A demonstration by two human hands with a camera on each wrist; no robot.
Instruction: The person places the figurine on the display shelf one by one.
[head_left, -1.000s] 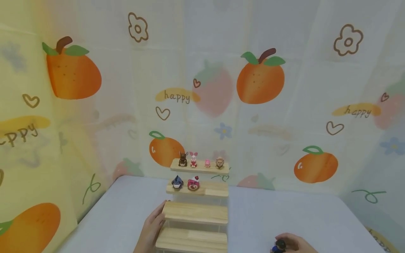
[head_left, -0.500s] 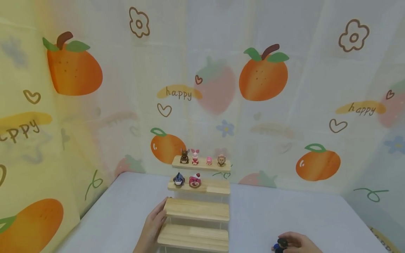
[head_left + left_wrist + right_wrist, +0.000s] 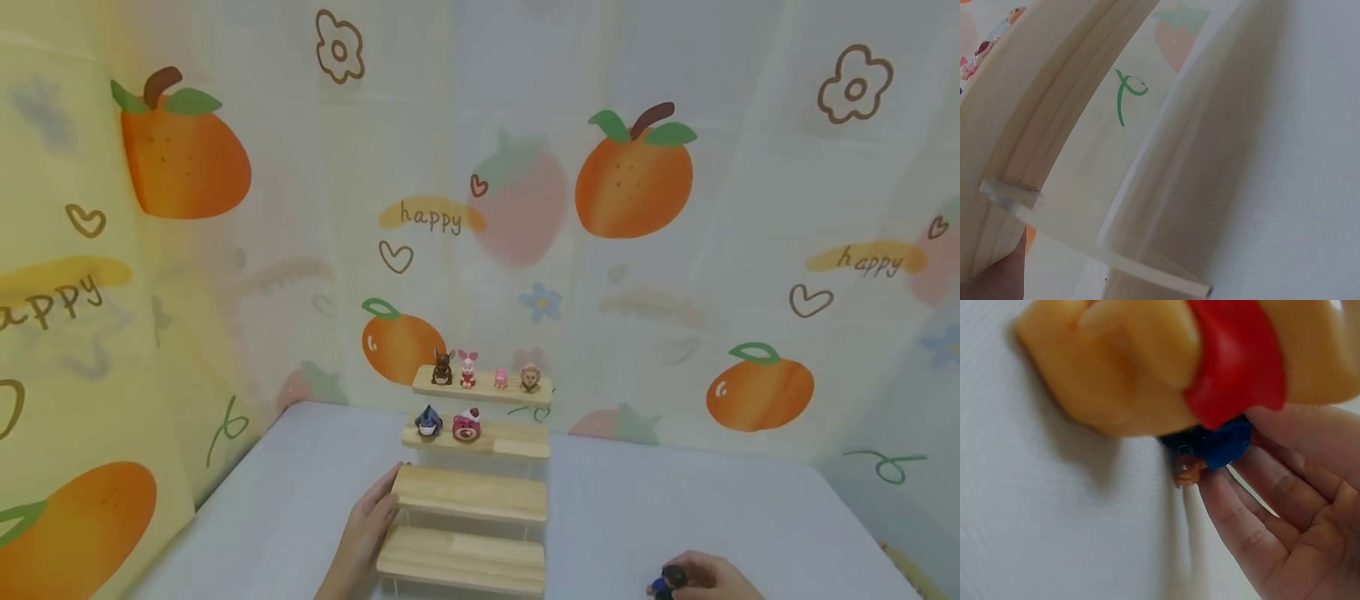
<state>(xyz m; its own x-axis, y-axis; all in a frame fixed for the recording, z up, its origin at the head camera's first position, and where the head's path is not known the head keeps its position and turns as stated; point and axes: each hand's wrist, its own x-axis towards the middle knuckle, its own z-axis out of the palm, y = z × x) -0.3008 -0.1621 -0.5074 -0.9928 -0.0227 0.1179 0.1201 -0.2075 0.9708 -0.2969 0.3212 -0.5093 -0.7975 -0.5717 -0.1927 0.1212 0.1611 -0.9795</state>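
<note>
My left hand [image 3: 365, 525] holds the left end of a stepped wooden display shelf [image 3: 471, 493], its fingers along the end of a middle board. In the left wrist view a bit of that hand [image 3: 1004, 275] shows beneath the wooden board [image 3: 1029, 125]. Low on the right, my right hand [image 3: 708, 577] pinches a small figurine [image 3: 664, 581] with dark hair and blue clothing. The right wrist view shows the figurine's blue body [image 3: 1229, 447] between thumb and fingers, partly hidden by a yellow figure [image 3: 1116, 369] in a red top close to the camera.
Several small figurines stand on the top board [image 3: 480, 387]. On the board below are a blue-grey donkey figurine [image 3: 428, 422] and a pink bear figurine [image 3: 467, 426]. A white tabletop [image 3: 637, 500] surrounds the shelf, with a fruit-printed curtain [image 3: 525, 208] behind.
The head view has shifted slightly, moving the scene a little to the right. The figurine has tilted a little in the right hand's fingers. The left hand stays on the shelf.
</note>
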